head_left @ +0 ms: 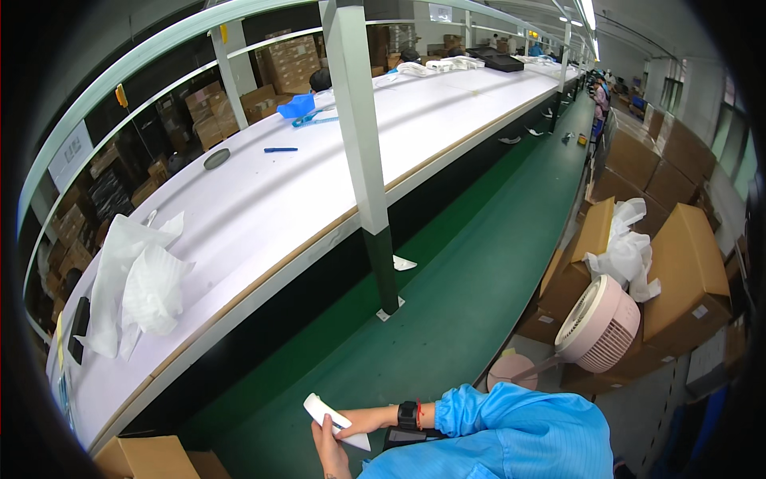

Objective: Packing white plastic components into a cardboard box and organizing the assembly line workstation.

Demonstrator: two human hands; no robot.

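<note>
A white, elongated piece (317,409) with a rounded upper end and a pointed lower end is held low in the view, above the green conveyor belt (447,307). My left hand (330,452) comes up from the lower edge, its fingers and thumb closed round the piece from below. From the right reaches my right hand (363,419), its fingers closed on the piece's middle beside a small dark strip. A black watch and a red cord circle the right wrist. What the fingertips press on is partly hidden.
A long white table (263,207) beyond the belt bears white foam sheets (152,291), a blue pen (281,149) and a grey disc (216,159). A post (359,120) rises at its edge. A pink fan (598,323) and cartons (686,275) stand right; another carton (148,457) sits lower left.
</note>
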